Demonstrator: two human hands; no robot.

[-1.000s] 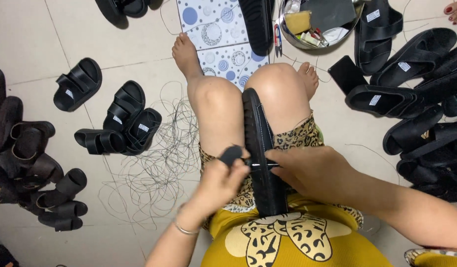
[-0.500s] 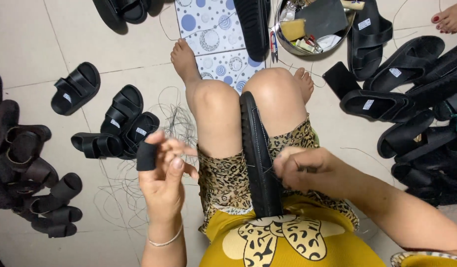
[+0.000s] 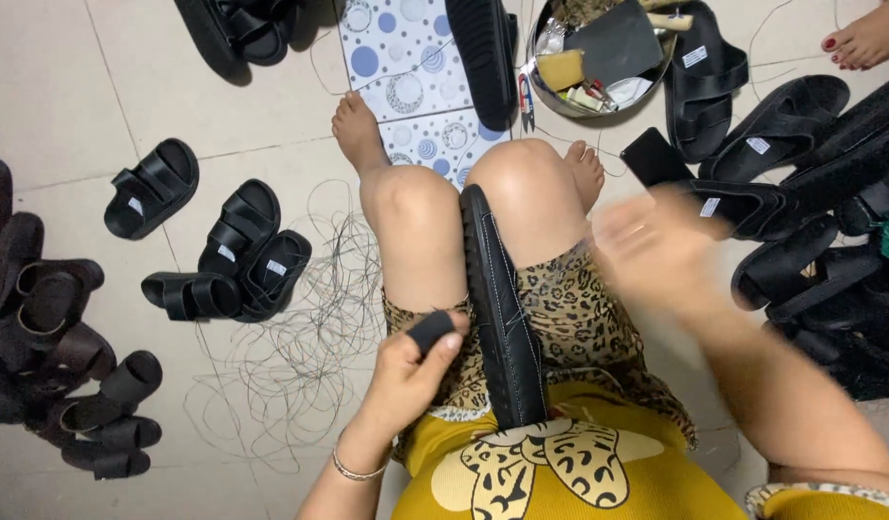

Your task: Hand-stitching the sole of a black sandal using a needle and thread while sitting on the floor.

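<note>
— So, how far along does the stitching look?

— Partly done, I'd judge. The black sole (image 3: 502,308) stands on edge between the person's knees, and a line of pale stitches runs along its side near the lap. Toward the knees I can't follow the seam clearly, so I take it some is left.

— And the hands?

— Left hand (image 3: 406,371) sits just beside the sole, fingers curled, with a black thumb guard (image 3: 431,330) on the thumb. I can't tell if it pinches anything. Right hand (image 3: 651,246) is out to the side, well apart from the sole and blurred; whether it is closed on a needle or thread doesn't show.

— What about the rest of the work?

— Loose thread (image 3: 300,356) lies tangled on the floor by the left leg. Strapped sandals (image 3: 237,255) sit beyond it, apparently assembled, with a bigger heap of sandals (image 3: 810,221) on the right. Farthest off, a metal bowl (image 3: 545,91) holds tools, and another sole (image 3: 483,53) rests on a dotted tile (image 3: 401,58), seemingly untouched.
</note>
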